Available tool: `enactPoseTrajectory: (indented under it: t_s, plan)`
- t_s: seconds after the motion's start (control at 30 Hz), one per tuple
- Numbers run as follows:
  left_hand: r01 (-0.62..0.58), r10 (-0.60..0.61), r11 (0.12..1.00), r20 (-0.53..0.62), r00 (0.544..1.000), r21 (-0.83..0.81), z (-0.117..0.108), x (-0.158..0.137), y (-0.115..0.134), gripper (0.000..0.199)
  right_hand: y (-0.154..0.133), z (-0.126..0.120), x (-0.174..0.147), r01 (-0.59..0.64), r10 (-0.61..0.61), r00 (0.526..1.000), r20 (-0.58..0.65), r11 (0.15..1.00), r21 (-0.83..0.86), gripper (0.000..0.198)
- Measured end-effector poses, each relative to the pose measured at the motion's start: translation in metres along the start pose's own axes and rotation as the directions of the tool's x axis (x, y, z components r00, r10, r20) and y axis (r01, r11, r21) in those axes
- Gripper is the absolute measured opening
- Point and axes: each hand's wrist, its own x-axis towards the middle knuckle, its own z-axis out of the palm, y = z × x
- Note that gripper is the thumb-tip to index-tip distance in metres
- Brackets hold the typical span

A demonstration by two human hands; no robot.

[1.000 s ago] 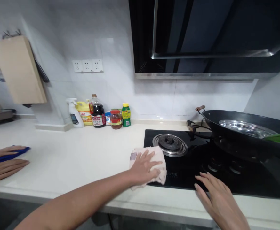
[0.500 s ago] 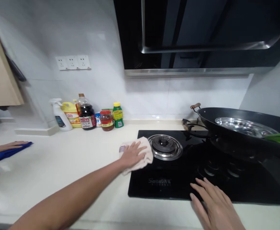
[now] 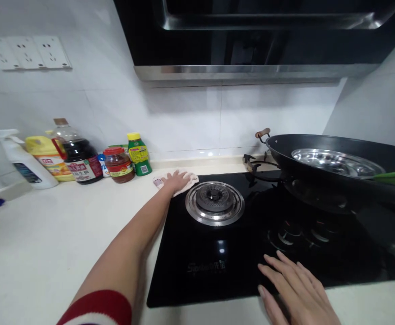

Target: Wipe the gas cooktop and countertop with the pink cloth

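Observation:
My left hand (image 3: 176, 181) presses on a pale cloth (image 3: 193, 179) at the back left corner of the black glass cooktop (image 3: 197, 243). Its fingers lie over the cloth, and part of the cloth is hidden under the palm. Just right of it sits the round gas burner (image 3: 215, 201) with its metal ring. At the cooktop's front edge rests my right hand (image 3: 294, 289), fingers stretched out and apart, holding nothing. The cooktop's control knobs (image 3: 288, 234) are just beyond its fingertips.
A large black wok (image 3: 332, 180) with a steel bowl (image 3: 339, 162) inside covers the right burner. Along the wall stand a spray bottle (image 3: 28, 162), a dark sauce bottle (image 3: 78, 155), a red-lidded jar (image 3: 118, 166) and a green bottle (image 3: 139, 155). A range hood (image 3: 251, 45) hangs above.
My left hand has slid the cloth away from me, from beside the burner to the cooktop's back corner. The view has shifted right and closer; the co-worker's hands have left it.

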Motion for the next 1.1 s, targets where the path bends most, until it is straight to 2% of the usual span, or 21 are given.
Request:
enactPoseTrajectory:
  t_s: [0.17, 0.27, 0.43, 0.63, 0.77, 0.87, 0.97, 1.1]
  plan:
    - [-0.098, 0.098, 0.995, 0.001, 0.995, 0.027, -0.004, -0.027, -0.019, 0.061, -0.007, -0.005, 0.005, -0.015, 0.014, 0.997, -0.071, 1.000, -0.010, 0.040]
    - [-0.101, 0.101, 0.994, -0.012, 0.995, 0.046, -0.007, -0.046, -0.032, 0.060, -0.013, -0.005, 0.008, -0.041, 0.042, 0.991, -0.127, 0.999, 0.008, 0.038]
    - [-0.027, 0.030, 0.998, -0.046, 0.999, 0.064, -0.011, -0.075, -0.064, 0.063, -0.014, 0.000, 0.010, -0.079, 0.085, 0.987, -0.140, 0.996, 0.046, 0.038]
    - [0.140, -0.134, 0.988, -0.076, 0.988, 0.070, -0.027, -0.125, -0.128, 0.070, -0.012, 0.001, 0.009, -0.112, 0.120, 0.989, -0.090, 0.990, 0.084, 0.039]
    - [0.226, -0.219, 0.971, -0.083, 0.972, 0.084, -0.040, -0.172, -0.165, 0.075, -0.011, 0.000, 0.008, -0.141, 0.147, 0.988, -0.050, 0.984, 0.113, 0.043]
    - [0.239, -0.232, 0.965, -0.073, 0.970, 0.107, -0.046, -0.216, -0.181, 0.072, -0.010, 0.001, 0.008, -0.148, 0.154, 0.987, -0.040, 0.980, 0.130, 0.045]
    - [0.208, -0.202, 0.968, -0.057, 0.978, 0.137, -0.046, -0.267, -0.184, 0.066, -0.009, 0.001, 0.008, -0.143, 0.151, 0.988, -0.042, 0.979, 0.142, 0.045]
    - [0.105, -0.104, 0.979, -0.013, 0.995, 0.173, -0.043, -0.342, -0.175, 0.060, -0.008, 0.002, 0.007, -0.125, 0.133, 0.990, -0.041, 0.978, 0.166, 0.047]
